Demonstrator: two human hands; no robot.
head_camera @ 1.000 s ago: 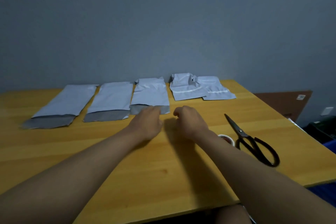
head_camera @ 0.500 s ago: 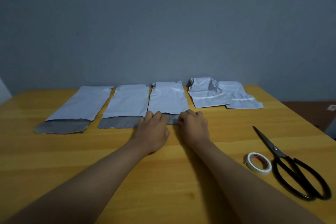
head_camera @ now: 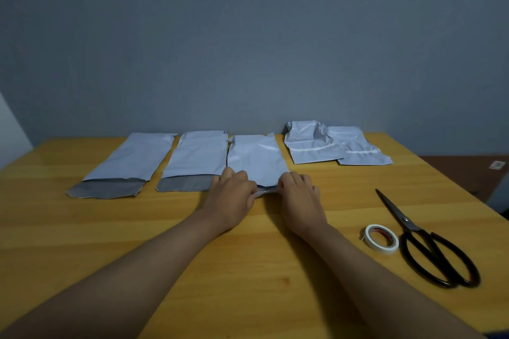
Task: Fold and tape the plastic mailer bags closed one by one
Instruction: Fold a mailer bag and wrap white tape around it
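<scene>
While both hands pinch the flap, the left hand and right hand should lift together. Fold it flat over the bag past the fingertips.

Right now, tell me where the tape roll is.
In the head view the tape roll lies flat on the table's right side, just left of the scissors and right of the right forearm.

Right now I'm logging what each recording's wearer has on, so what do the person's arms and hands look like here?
Both forearms are bare as far as the frame shows, no sleeves in view. The left hand and right hand wear no gloves, and no rings, watch or bracelet are visible.
</scene>
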